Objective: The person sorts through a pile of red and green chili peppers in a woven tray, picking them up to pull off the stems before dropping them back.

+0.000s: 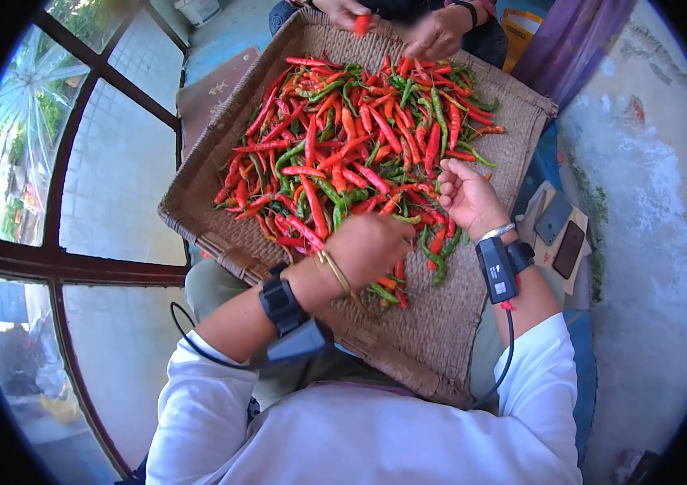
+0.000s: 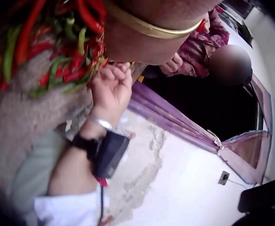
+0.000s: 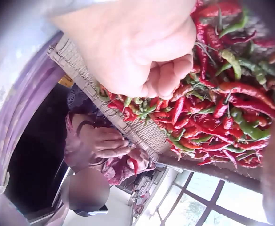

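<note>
A heap of red and green chili peppers (image 1: 343,153) fills the middle of a shallow woven basket (image 1: 432,331). My left hand (image 1: 372,250), blurred and seen from its back, reaches over the near side of the heap; I cannot tell whether its fingers hold a pepper. At the heap's right edge is my right hand (image 1: 469,194), turned partly palm up, its fingers curled in and no pepper showing in them. The right wrist view has those curled fingers (image 3: 168,77) close above the peppers.
Across the basket, another person's hand (image 1: 343,12) holds a red pepper (image 1: 362,24), with their other hand (image 1: 436,34) beside it. Two phones (image 1: 554,218) lie to the right of the basket. A framed window (image 1: 117,145) stands on the left, and a purple curtain (image 1: 574,40) hangs at upper right.
</note>
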Tool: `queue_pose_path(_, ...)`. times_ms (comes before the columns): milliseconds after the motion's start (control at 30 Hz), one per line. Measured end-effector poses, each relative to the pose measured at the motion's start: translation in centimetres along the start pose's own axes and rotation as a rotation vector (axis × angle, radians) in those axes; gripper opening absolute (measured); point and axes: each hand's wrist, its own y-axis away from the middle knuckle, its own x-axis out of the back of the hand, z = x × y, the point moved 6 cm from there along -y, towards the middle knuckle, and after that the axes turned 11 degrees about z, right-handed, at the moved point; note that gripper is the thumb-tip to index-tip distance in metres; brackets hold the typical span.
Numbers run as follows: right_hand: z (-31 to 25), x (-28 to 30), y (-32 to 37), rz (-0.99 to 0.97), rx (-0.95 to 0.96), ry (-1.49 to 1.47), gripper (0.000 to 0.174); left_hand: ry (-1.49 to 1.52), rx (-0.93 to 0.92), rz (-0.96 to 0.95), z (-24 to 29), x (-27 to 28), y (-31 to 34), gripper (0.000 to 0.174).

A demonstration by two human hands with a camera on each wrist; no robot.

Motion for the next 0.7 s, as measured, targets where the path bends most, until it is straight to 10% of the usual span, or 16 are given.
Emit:
queue_pose_path(267, 1.8, -1.6, 0.3, -0.075, 0.02, 0.175, 0.013, -0.538, -0.246, 0.297, -7.1, -1.1, -3.7, 0.021)
queue_pose_path(333, 2.4, -1.9, 0.3, -0.128, 0.015, 0.267, 0.015, -0.531, -0.11, -0.036, -7.4, -1.5, -3.7, 0.023)
queue_pose_path(600, 2.7, -4.8, 3.4, -0.354, 0.173, 0.528, 0.024, -0.133, -0.188, 0.412, -2.4, 5.3, -1.9, 0.022)
queue_pose_path(700, 3.2, -5.0, 3.6, -0.392, 0.196, 0.578, 0.024, 0.384, 0.226, 0.33, -4.2, 4.7, -1.3, 0.014)
